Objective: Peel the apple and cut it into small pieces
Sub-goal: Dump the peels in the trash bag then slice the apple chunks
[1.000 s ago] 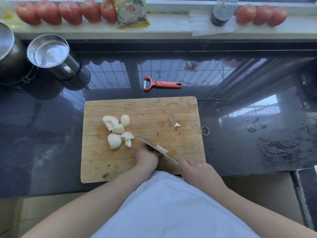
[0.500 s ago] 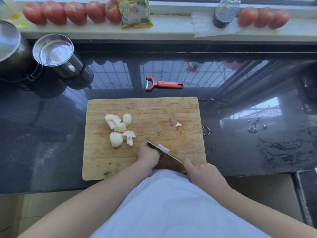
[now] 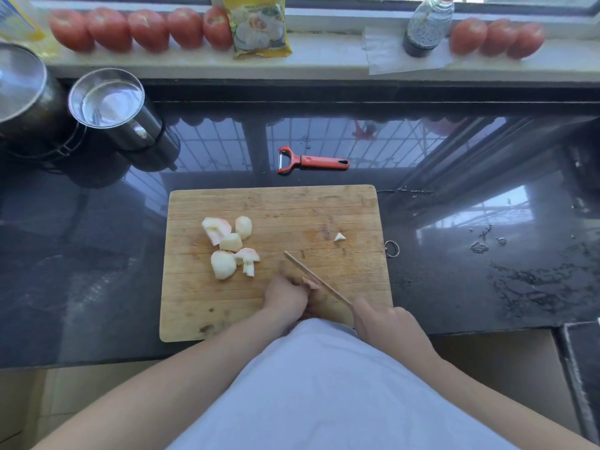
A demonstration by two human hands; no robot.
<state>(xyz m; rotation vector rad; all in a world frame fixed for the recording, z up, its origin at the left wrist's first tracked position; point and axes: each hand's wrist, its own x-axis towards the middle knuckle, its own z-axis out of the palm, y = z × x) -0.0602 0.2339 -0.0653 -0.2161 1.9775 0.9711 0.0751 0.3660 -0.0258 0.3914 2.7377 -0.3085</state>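
Note:
A wooden cutting board lies on the dark counter. Several pale apple pieces with pink patches sit left of its middle, and one tiny bit lies alone to the right. At the board's near edge my left hand presses down on an apple piece, mostly hidden under the fingers. My right hand grips a knife whose blade runs diagonally up-left and rests against that piece.
A red peeler lies on the counter behind the board. Two steel pots stand at the far left. Tomatoes, a yellow packet and a dark bottle line the windowsill. Wet peel scraps lie at the right.
The knife blade has come down lower against the piece under my left hand. The camera view has shifted slightly. The cut pieces have not moved.

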